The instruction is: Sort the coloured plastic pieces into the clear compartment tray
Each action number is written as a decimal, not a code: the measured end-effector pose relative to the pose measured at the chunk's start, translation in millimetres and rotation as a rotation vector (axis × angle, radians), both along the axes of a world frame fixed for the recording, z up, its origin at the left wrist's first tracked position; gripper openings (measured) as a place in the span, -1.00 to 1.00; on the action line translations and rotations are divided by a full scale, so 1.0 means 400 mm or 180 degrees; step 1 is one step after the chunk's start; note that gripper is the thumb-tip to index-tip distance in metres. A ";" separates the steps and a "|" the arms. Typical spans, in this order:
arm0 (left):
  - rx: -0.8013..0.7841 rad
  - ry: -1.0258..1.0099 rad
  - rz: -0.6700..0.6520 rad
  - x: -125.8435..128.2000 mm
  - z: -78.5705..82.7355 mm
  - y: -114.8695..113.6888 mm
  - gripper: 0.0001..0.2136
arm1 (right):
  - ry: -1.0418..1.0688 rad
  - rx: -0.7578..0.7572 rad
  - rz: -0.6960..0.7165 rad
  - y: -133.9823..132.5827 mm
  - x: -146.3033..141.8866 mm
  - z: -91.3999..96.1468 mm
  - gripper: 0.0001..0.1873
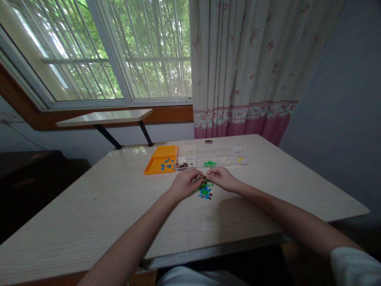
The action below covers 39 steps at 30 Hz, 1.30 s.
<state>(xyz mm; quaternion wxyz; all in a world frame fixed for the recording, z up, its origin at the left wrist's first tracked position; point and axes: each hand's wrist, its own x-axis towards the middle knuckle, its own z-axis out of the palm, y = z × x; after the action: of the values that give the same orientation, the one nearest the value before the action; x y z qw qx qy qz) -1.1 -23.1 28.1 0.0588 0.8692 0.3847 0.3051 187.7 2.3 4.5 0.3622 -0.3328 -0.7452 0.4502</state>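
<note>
Small coloured pieces (205, 192) lie in one loose pile on the table (113, 218), just below and between the two hands: blue, green, dark brown and a few pale ones, overlapping too closely to count. The left hand (187, 183) is half curled at the pile's far left edge, thumb and forefinger drawn close together near the top pieces. The right hand (224, 178) comes in from the other side, fingers bent and fingertips bunched at the pile's upper right. The two hands' fingertips nearly meet; whether either pinches a piece cannot be told, as the tips are too small and blurred.

Beyond the left hand sits one orange tray (164, 151), with around ten blue pieces (167, 164) in its nearer part. One clear box (205, 152) with compartments stands just past both hands, beside the tray. Its nearer row has four groups: brown pieces (182, 165) behind the left hand, one green heap (210, 163) straight past the fingertips, then a few pale yellow pieces (226, 160) and one small yellow group (240, 159), both beyond the right hand.
</note>
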 end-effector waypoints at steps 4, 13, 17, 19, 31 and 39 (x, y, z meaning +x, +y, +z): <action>0.0022 -0.0099 0.0004 0.001 -0.001 -0.002 -0.88 | -0.0019 0.0041 0.0023 0.002 0.000 0.000 -0.70; 0.0593 -0.0746 0.0540 -0.063 0.047 0.017 -0.86 | -0.0898 0.0779 -0.0157 0.028 0.050 -0.003 -0.76; 0.0806 -0.0861 0.0642 -0.071 0.058 0.017 -0.85 | -0.1212 0.1041 -0.0056 0.032 0.062 0.002 -0.79; 0.0876 -0.0878 0.0652 -0.067 0.057 0.013 -0.85 | -0.1285 0.1098 -0.0010 0.029 0.062 0.006 -0.80; 0.1032 -0.1010 0.0748 -0.058 0.053 0.006 -0.85 | -0.1521 0.1120 0.0036 0.032 0.062 0.011 -0.88; 0.0975 -0.1058 0.0903 -0.072 0.042 0.024 -0.84 | -0.1487 0.0954 0.0199 0.042 0.074 0.006 -0.85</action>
<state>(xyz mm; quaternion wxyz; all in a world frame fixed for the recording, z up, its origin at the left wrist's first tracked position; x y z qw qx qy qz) -30.0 -13.6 45.1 -0.0544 0.7433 0.4370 0.5036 217.1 19.1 6.9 0.2118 -0.3472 -0.8767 0.2571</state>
